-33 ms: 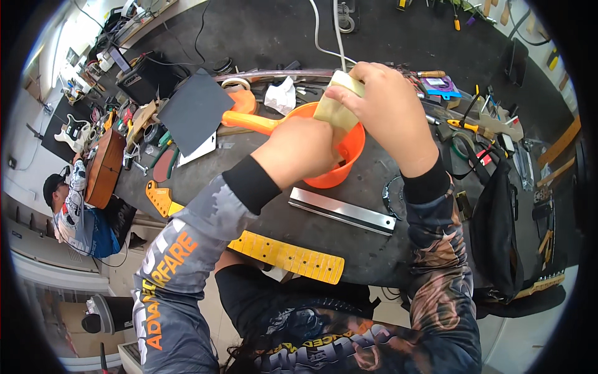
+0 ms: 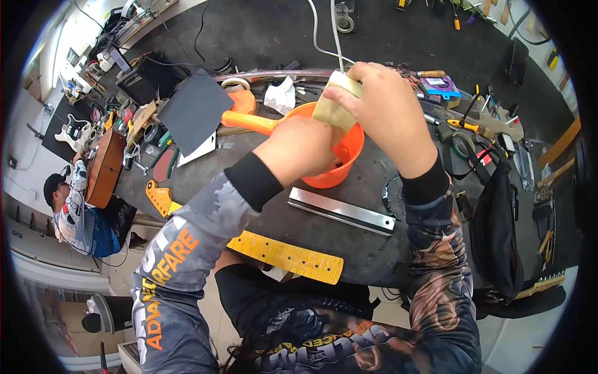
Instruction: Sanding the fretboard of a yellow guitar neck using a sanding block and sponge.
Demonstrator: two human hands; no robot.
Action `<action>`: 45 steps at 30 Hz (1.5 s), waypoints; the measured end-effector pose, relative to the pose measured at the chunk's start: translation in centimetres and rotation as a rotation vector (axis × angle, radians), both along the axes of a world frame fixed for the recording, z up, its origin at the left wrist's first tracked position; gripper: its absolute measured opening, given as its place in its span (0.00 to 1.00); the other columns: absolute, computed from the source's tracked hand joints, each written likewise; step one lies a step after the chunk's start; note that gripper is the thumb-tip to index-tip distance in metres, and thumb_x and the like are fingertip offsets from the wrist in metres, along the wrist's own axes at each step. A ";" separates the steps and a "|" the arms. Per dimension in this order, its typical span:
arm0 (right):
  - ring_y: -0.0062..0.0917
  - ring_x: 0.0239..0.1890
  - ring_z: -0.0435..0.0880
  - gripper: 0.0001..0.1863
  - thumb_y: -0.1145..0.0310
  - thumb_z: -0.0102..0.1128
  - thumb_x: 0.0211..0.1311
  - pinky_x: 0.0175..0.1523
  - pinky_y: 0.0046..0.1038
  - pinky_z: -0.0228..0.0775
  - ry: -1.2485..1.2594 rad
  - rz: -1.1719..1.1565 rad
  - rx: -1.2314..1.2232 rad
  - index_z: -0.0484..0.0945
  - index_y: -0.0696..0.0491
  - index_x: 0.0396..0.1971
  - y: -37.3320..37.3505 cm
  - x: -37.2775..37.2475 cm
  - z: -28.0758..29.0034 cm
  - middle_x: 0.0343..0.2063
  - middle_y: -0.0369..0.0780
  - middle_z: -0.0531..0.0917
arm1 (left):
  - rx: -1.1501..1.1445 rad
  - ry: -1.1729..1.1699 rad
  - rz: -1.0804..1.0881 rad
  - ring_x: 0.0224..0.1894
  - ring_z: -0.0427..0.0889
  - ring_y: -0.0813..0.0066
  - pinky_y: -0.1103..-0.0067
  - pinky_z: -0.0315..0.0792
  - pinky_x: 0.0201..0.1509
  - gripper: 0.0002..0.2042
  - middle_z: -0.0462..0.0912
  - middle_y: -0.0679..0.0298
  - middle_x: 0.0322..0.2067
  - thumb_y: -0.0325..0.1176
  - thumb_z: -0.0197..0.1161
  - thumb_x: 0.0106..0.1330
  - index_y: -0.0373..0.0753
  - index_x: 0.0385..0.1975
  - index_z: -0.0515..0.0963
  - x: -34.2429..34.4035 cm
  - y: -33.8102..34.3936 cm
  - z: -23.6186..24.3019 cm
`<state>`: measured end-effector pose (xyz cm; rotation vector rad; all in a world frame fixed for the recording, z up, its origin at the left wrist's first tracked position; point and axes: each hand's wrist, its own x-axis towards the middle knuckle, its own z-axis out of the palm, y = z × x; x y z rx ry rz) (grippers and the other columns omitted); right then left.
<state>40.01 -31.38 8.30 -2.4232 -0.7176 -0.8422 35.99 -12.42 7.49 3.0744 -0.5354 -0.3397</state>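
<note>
Both hands over orange scoop (image 2: pixel 336 163): right-hand fingers (image 2: pixel 349 93) clamped on pale block (image 2: pixel 333 106) (left's fingers hidden).

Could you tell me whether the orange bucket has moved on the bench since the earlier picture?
No. The orange bucket sits in the same spot, just above the metal ruler, as before.

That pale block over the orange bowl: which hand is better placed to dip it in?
Probably the right hand: it already grips the pale block just above the orange bowl. The left hand rests at the bowl's rim, seemingly steadying it.
</note>
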 end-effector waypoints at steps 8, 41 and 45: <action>0.53 0.44 0.97 0.28 0.46 0.82 0.75 0.52 0.48 0.91 -0.003 0.021 0.008 0.91 0.62 0.42 -0.4 0.5 -0.4 0.40 0.55 0.93 | 0.099 0.002 -0.034 0.41 0.97 0.49 0.57 0.89 0.47 0.16 0.97 0.53 0.37 0.48 0.78 0.69 0.44 0.46 0.96 1.3 0.3 -0.2; 0.48 0.49 0.98 0.30 0.52 0.73 0.82 0.57 0.45 0.89 0.432 0.382 0.052 0.84 0.58 0.71 -3.1 4.0 -2.8 0.47 0.58 0.95 | -1.201 -0.094 0.333 0.45 0.92 0.75 0.76 0.86 0.53 0.24 0.94 0.57 0.46 0.48 0.79 0.83 0.33 0.62 0.82 -2.6 2.8 0.2; 0.39 0.59 0.96 0.39 0.49 0.74 0.83 0.64 0.40 0.87 0.735 0.504 -0.115 0.75 0.55 0.82 -4.6 2.1 0.4 0.54 0.53 0.95 | -1.207 0.012 0.387 0.43 0.93 0.75 0.76 0.88 0.51 0.25 0.90 0.59 0.45 0.52 0.75 0.85 0.35 0.62 0.83 -1.8 3.0 0.3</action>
